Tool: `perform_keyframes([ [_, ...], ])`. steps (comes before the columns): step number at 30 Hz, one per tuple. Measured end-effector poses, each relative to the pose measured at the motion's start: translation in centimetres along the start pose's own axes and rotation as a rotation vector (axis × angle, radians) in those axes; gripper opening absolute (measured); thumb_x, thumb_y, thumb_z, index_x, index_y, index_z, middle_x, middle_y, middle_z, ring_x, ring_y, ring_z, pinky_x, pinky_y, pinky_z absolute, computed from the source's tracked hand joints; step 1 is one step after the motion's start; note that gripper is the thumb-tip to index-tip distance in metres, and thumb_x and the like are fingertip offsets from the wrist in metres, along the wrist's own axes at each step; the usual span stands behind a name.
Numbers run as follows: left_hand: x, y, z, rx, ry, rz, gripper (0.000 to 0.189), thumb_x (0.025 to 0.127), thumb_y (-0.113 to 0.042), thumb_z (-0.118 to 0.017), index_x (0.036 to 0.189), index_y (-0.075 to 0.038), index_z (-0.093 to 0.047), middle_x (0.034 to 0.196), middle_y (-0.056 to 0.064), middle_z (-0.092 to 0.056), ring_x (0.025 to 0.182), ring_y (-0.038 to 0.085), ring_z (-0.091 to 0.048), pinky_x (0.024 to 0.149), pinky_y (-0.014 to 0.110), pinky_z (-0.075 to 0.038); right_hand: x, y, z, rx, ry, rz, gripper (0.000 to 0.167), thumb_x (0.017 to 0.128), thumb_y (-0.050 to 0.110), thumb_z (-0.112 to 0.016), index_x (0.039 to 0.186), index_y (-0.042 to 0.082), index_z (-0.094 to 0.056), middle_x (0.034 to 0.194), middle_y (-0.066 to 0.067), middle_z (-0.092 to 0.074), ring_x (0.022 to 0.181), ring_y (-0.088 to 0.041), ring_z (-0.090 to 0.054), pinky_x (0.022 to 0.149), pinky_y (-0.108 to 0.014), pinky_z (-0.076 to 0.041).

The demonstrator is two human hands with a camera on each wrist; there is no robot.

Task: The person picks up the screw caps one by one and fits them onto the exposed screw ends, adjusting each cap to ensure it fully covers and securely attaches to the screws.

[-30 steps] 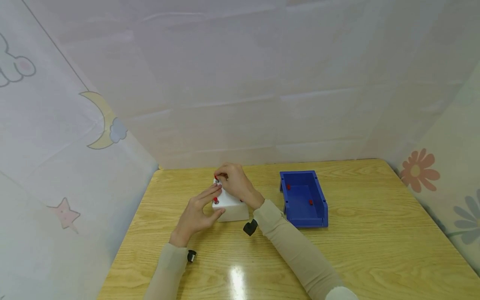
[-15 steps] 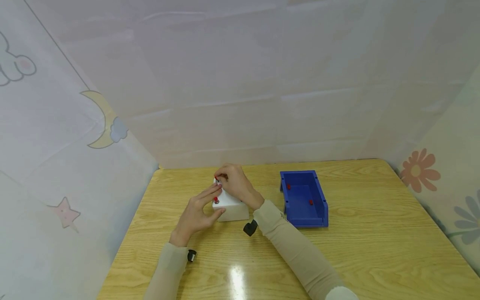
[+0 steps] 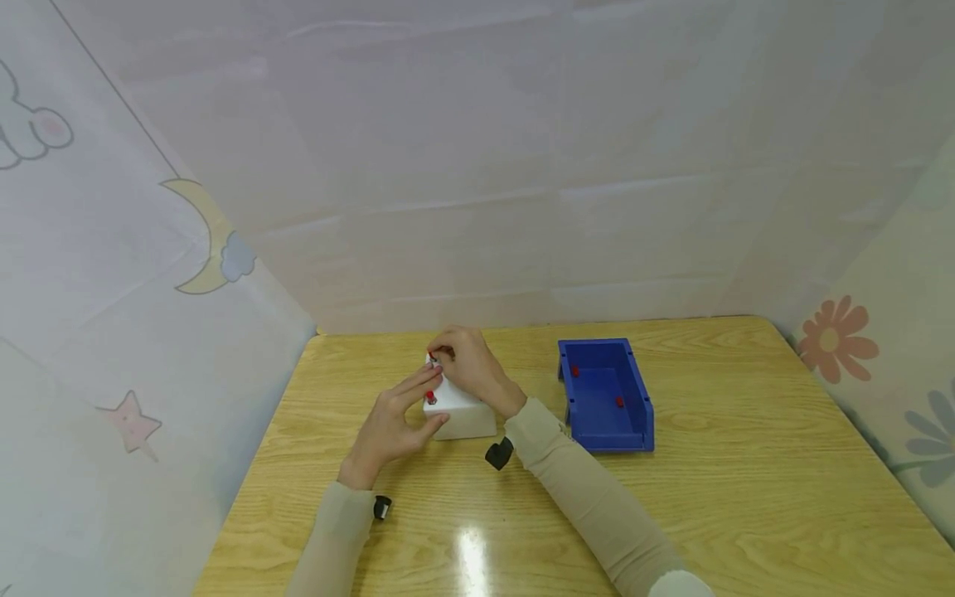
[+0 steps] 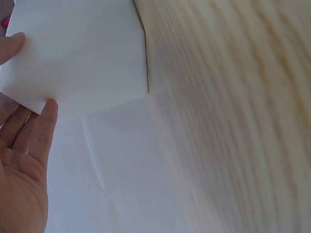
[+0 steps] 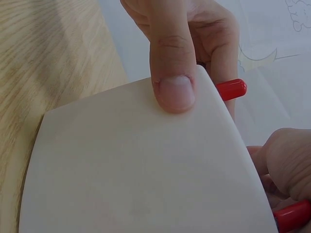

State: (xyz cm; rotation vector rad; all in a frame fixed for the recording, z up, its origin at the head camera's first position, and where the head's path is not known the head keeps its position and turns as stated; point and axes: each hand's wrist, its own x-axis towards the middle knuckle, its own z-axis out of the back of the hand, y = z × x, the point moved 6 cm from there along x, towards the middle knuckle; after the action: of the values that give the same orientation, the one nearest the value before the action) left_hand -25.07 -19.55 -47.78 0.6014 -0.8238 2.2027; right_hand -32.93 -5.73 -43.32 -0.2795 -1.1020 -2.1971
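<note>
A white box (image 3: 466, 420) with a sloping top sits on the table. Small switches with red caps stand on the top; one red-capped switch (image 3: 430, 398) is at the near left corner. My left hand (image 3: 388, 427) grips the box's left end, thumb (image 5: 176, 92) on the front face, other fingers (image 4: 45, 128) along the side and top. At the far left corner, my right hand (image 3: 468, 361) pinches a red-capped switch (image 3: 430, 356), mostly covered by the fingertips. Another red cap (image 5: 294, 216) shows at the lower right of the right wrist view, beneath my right hand.
Right of the box stands a blue open-fronted bin (image 3: 606, 442) holding two small red pieces, one a red cap-like piece (image 3: 619, 402). The wooden table (image 3: 746, 464) meets a pale cloth wall (image 3: 522, 249) at its back edge.
</note>
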Motion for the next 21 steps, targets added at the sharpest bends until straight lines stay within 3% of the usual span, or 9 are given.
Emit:
perform_keyframes([
  [21, 0.08, -0.04, 0.01, 0.001, 0.002, 0.006, 0.057, 0.086, -0.014, -0.09, 0.135, 0.008, -0.069, 0.15, 0.019, -0.063, 0.14, 0.039, -0.06, 0.113, 0.048, -0.054, -0.05, -0.32, -0.13, 0.021, -0.001, -0.045, 0.015, 0.101, 0.0, -0.07, 0.108, 0.001, -0.083, 0.105, -0.012, -0.079, 0.09, -0.02, -0.076, 0.076, -0.024, -0.065],
])
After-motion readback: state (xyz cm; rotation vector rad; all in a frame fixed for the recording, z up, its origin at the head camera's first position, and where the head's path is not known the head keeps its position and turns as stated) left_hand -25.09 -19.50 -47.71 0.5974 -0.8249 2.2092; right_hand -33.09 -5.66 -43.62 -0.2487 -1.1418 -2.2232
